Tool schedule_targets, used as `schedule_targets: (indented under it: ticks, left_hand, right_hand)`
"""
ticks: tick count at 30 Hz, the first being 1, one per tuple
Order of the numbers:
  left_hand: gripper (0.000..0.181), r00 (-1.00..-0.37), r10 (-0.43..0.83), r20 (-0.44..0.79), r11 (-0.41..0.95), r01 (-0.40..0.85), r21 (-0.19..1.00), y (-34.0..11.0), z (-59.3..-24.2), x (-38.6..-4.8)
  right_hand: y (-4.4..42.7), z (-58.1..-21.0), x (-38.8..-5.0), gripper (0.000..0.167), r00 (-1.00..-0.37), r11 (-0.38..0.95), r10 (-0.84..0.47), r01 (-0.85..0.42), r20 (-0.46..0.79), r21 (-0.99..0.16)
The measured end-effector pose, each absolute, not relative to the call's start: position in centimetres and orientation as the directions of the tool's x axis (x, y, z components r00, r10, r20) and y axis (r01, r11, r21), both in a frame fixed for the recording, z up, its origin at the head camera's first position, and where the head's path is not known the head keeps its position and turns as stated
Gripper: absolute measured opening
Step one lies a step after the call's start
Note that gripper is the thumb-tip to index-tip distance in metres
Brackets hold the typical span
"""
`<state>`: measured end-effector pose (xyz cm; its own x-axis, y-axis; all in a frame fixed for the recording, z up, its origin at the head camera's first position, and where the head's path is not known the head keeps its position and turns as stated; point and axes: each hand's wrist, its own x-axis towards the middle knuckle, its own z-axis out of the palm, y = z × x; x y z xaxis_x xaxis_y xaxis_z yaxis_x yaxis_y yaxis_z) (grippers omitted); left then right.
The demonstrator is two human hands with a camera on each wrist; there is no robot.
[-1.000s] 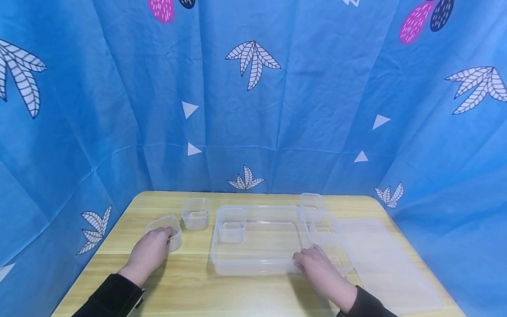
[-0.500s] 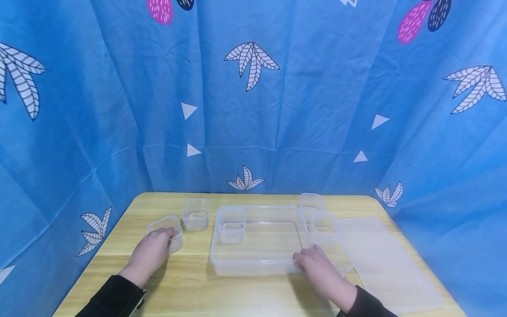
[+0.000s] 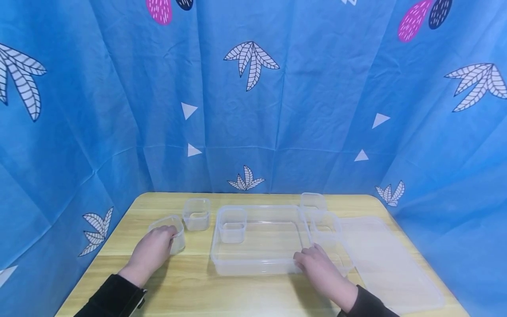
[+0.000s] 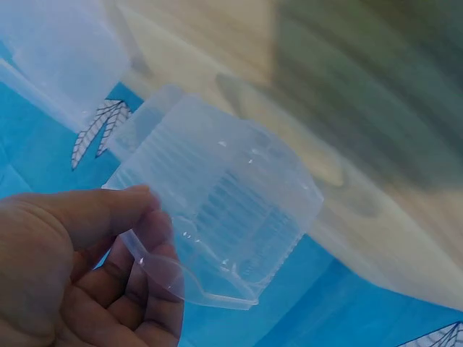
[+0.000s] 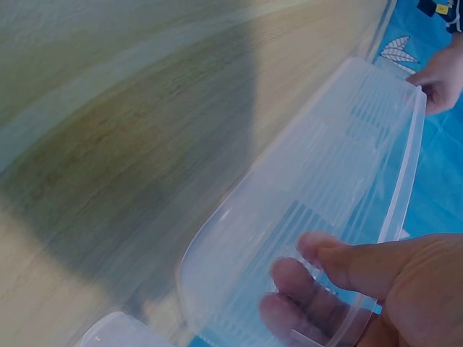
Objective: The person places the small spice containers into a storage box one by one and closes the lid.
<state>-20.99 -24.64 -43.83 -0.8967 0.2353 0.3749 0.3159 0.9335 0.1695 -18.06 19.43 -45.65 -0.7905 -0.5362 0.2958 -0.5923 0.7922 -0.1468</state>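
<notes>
On the left of the table my left hand [image 3: 152, 248] pinches the near wall of a small clear square plastic container [image 3: 178, 240], thumb on one side and fingers on the other, as the left wrist view shows. At the right front corner of a large clear rectangular plastic box [image 3: 257, 264], my right hand [image 3: 322, 273] grips the rim. Seen in the right wrist view, the thumb lies against one face of the box wall [image 5: 289, 188] and the fingers show through it. Another small container [image 3: 232, 231] stands inside the box, toward its left end.
Behind the held container stands a similar small one [image 3: 196, 215]. More small containers [image 3: 313, 200] sit close together along the box's right side. A flat translucent lid [image 3: 392, 264] lies on the wooden table [image 3: 237, 299] at right. A blue patterned curtain [image 3: 253, 123] surrounds the table.
My left hand and its small container have shifted very slightly to the right. The right hand and the large box look unmoved.
</notes>
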Motion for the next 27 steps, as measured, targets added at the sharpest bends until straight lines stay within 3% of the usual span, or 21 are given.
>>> schedule_targets:
  ticks: [18, 27]
  left_hand:
    - [0.010, -0.839, 0.305, 0.451, 0.908, 0.399, 0.129, -22.4, -39.7, -20.8]
    - [0.011, -0.827, 0.330, 0.456, 0.896, 0.426, 0.124, -21.2, -38.2, -21.0]
  right_hand:
    - [19.5, -46.0, -18.1, 0.008, -0.783, 0.787, -0.530, -0.597, 0.325, -0.157]
    - [19.6, -45.7, -18.0, 0.010, -0.800, 0.797, -0.533, -0.584, 0.276, -0.153]
